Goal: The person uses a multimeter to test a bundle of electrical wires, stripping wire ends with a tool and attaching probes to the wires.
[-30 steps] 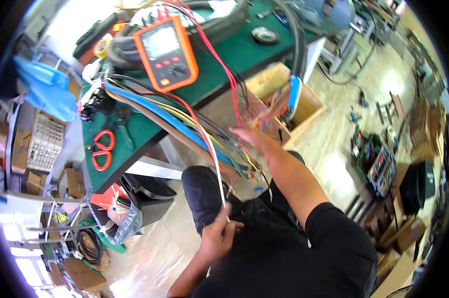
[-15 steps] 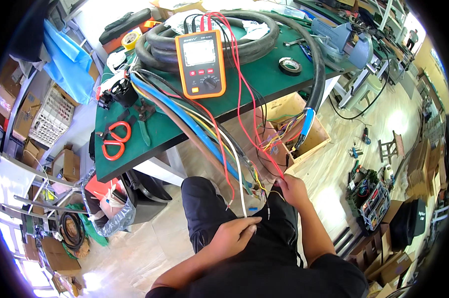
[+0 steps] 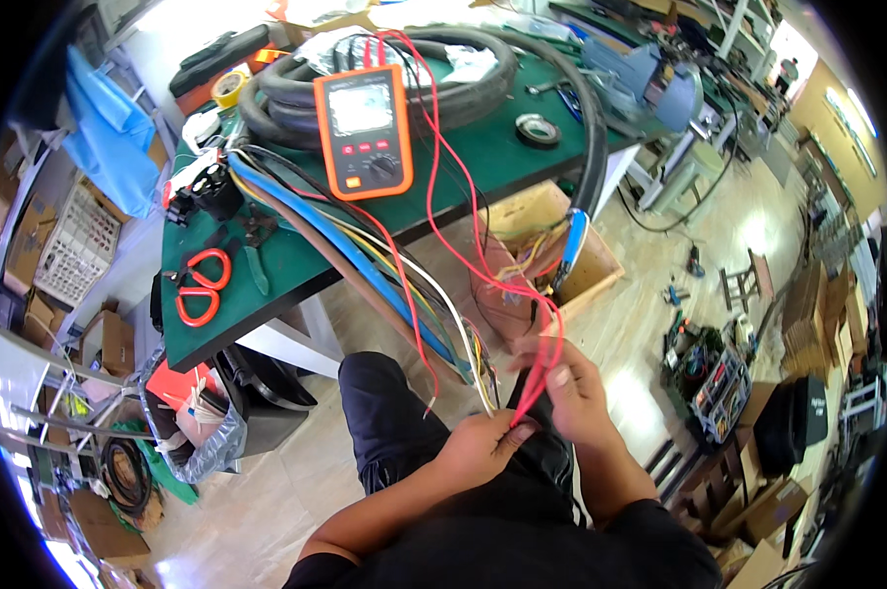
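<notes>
In front of my lap, my left hand pinches a red test lead between thumb and fingers. A white insulated wire runs down into the same grip. Close beside it on the right, my right hand has its thumb and fingers around a looped stretch of the red test lead; its fingertips are slightly blurred. The leads come from an orange handheld meter standing on the table. Thick blue and brown cable cores hang over the table edge towards my hands, with thinner coloured wires among them.
A coil of thick black cable lies on the green table, with red-handled scissors and a tape roll. Below stands a wooden box with wires. A lined waste bin is at left, a tool tray at right.
My hands have come together, and my left hand now grips the red lead beside the white wire. The red lead forms a loop at my right hand. The whole view has shifted slightly.
</notes>
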### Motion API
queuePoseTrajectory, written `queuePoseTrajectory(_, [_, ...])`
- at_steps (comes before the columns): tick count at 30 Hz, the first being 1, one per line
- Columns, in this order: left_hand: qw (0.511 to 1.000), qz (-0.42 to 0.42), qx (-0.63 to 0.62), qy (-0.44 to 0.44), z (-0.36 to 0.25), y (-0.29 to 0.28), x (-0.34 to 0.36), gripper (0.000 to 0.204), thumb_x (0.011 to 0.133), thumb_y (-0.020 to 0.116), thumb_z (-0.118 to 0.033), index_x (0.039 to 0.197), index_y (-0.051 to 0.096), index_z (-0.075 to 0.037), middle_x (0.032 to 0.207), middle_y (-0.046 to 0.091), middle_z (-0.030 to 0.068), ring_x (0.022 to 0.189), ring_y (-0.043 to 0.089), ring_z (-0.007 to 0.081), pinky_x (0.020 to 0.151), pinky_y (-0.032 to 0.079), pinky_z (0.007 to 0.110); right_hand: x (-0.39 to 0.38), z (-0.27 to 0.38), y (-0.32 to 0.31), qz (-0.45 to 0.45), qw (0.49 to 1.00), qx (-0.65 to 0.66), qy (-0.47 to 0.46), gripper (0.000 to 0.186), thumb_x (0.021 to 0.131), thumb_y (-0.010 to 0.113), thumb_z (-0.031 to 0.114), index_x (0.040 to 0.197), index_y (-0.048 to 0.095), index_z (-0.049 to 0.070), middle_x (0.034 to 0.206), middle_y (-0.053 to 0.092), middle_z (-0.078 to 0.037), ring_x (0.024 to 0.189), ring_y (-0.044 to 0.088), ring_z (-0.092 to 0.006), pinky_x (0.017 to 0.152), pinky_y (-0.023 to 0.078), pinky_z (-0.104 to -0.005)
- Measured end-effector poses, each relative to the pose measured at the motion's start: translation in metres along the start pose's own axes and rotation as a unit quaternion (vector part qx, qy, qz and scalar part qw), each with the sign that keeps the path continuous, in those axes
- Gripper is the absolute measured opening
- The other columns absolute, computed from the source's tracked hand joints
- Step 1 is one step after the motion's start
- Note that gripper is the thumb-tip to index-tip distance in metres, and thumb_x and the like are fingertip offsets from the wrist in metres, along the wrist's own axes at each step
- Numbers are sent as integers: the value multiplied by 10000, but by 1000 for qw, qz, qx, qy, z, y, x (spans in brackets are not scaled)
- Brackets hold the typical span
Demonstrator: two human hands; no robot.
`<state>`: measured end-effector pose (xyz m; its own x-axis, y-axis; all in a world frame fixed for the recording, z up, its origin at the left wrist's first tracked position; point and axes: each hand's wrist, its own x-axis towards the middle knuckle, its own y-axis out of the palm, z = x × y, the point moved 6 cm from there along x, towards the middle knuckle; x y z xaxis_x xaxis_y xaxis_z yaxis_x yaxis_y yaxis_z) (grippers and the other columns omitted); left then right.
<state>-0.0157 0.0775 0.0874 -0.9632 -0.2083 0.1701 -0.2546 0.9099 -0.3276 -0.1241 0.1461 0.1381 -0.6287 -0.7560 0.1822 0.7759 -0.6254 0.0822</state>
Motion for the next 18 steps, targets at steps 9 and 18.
queuePoseTrajectory(9, [962, -39, -270, -19, -38, -31, -15, 410, 1051, 460, -320, 957, 642, 35, 723, 640, 105, 584, 586, 122, 552, 473, 258, -73, -43, -16, 271, 951, -108, 107, 636, 797, 789, 429, 1245, 602, 18, 1145, 630, -145, 1070, 607, -288, 922, 467, -375])
queuePoseTrajectory(18, [941, -85, -326, 38, -46, -41, -15, 432, 1053, 455, -316, 978, 642, 66, 711, 622, 113, 630, 621, 157, 591, 504, 287, -102, -33, -95, 113, 945, -263, 161, 135, 850, 721, 135, 899, 680, 17, 871, 671, -120, 847, 646, -259, 775, 494, -353])
